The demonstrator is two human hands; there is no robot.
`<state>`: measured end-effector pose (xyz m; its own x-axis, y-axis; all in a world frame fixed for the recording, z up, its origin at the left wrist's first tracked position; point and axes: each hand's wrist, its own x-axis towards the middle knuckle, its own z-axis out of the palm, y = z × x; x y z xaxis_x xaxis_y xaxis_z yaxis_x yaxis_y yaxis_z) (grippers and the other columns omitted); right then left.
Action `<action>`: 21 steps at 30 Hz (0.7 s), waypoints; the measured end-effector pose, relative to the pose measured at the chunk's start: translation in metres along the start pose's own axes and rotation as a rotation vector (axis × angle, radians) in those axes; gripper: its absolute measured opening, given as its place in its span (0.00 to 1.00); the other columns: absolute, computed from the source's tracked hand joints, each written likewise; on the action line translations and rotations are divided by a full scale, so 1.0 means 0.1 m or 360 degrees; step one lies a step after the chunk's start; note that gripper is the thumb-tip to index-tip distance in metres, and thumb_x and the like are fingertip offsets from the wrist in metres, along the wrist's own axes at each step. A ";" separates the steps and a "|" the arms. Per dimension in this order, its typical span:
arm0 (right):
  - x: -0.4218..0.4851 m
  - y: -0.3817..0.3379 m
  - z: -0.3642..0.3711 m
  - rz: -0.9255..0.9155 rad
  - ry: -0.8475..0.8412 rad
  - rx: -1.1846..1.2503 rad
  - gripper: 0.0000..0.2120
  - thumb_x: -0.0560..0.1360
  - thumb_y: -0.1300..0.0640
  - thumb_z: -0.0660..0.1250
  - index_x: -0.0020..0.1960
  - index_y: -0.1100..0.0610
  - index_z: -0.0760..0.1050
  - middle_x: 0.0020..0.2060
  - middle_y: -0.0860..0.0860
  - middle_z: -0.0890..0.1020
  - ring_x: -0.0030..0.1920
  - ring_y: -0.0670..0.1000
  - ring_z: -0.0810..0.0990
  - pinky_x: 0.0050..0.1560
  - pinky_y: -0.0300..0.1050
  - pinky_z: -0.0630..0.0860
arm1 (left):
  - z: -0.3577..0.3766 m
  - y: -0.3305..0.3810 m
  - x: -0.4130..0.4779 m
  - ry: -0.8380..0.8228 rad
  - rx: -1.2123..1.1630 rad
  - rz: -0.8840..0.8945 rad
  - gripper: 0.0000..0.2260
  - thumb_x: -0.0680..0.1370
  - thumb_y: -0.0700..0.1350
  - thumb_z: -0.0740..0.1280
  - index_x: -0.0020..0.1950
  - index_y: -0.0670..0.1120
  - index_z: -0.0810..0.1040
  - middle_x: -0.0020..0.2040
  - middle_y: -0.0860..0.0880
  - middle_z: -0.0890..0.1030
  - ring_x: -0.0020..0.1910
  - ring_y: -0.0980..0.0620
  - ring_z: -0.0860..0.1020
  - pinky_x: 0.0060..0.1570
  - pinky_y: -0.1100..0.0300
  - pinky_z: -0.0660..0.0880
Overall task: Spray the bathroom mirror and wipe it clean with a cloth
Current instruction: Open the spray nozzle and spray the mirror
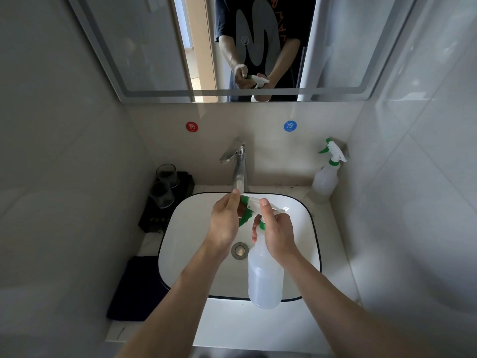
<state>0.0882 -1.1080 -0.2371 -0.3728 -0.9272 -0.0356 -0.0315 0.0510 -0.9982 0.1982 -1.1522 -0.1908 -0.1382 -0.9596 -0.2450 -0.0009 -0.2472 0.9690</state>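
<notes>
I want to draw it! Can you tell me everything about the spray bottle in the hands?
The bottle looks like cloudy, see-through plastic, with a white spray head, a green collar, a green trigger and a green nozzle tip. It is held above the sink, tilted, with its base toward the camera. The right hand grips its neck, thumb on the head. The left hand holds the nozzle end. I cannot tell if liquid is inside.

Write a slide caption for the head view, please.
Left hand pinches nozzle, right hand grips spray bottle over sink.
</notes>
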 end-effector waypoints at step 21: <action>0.05 0.03 -0.02 0.0011 0.0010 -0.0065 0.38 0.78 0.34 0.53 0.37 0.68 0.79 0.26 0.62 0.80 0.27 0.52 0.79 0.33 0.34 0.73 | -0.03 -0.05 0.02 -0.0159 0.0057 0.0070 0.12 0.84 0.50 0.64 0.45 0.46 0.80 0.38 0.51 0.82 0.38 0.57 0.80 0.44 0.59 0.79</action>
<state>0.0850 -1.1115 -0.2403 -0.3790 -0.9244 -0.0422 -0.0669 0.0728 -0.9951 0.2012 -1.1528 -0.1965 -0.2371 -0.9508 -0.1994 -0.0278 -0.1985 0.9797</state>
